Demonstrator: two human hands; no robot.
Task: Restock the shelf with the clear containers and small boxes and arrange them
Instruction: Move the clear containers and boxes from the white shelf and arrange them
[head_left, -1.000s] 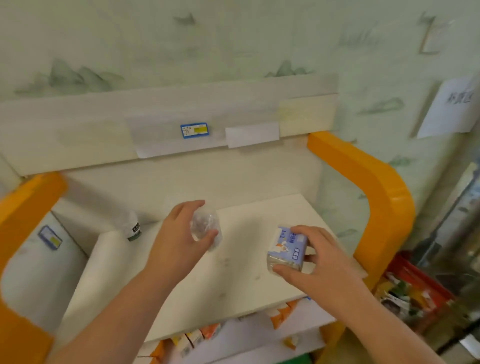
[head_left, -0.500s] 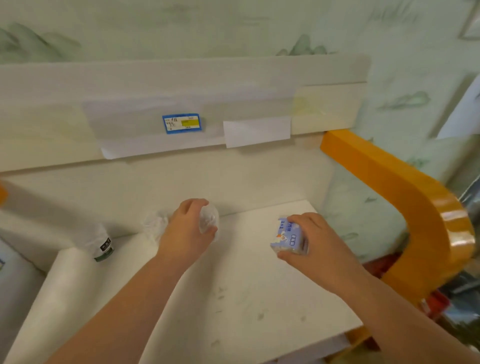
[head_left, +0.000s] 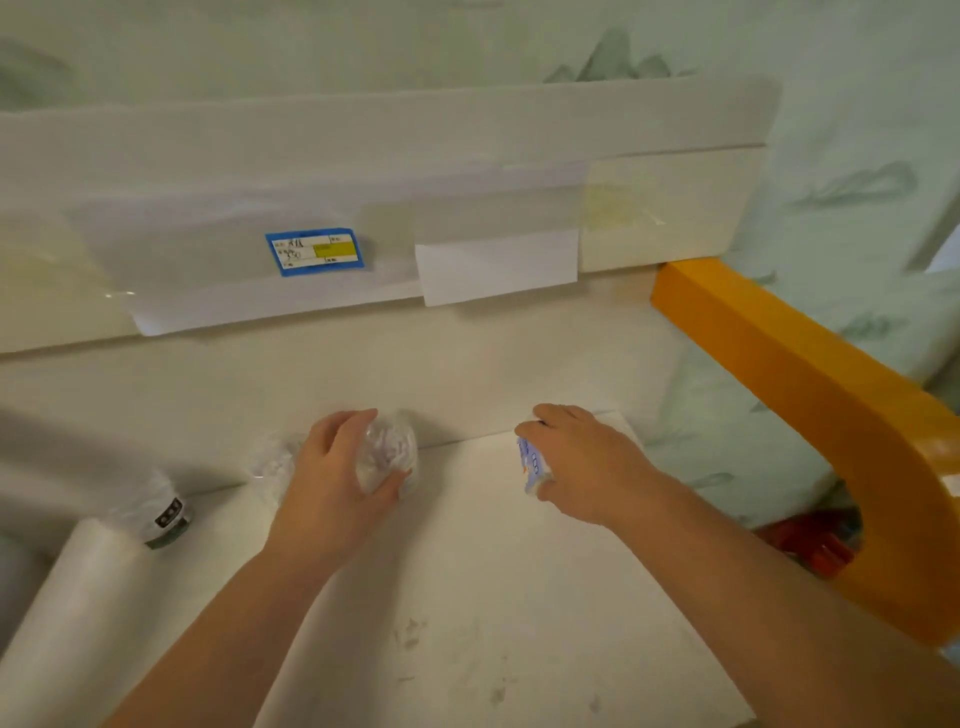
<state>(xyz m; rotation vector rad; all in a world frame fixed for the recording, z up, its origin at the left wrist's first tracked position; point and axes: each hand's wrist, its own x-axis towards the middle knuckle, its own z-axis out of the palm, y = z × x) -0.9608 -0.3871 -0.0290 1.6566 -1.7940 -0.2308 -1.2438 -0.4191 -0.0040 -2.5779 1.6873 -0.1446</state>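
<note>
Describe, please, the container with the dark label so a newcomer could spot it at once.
Start at the white shelf and follow its back edge to the far left. There, apart from both hands, stands a clear container. Unlike the clear container held in the left hand, it carries a dark label with white marks near its base.

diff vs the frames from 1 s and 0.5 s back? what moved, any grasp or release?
Both hands went deeper, toward the back of the shelf. The left hand carried the clear container up beside another clear container by the back wall; the right hand carried the small box toward the back right corner. No release: both grips unchanged. The labelled container at left stayed put.
</note>
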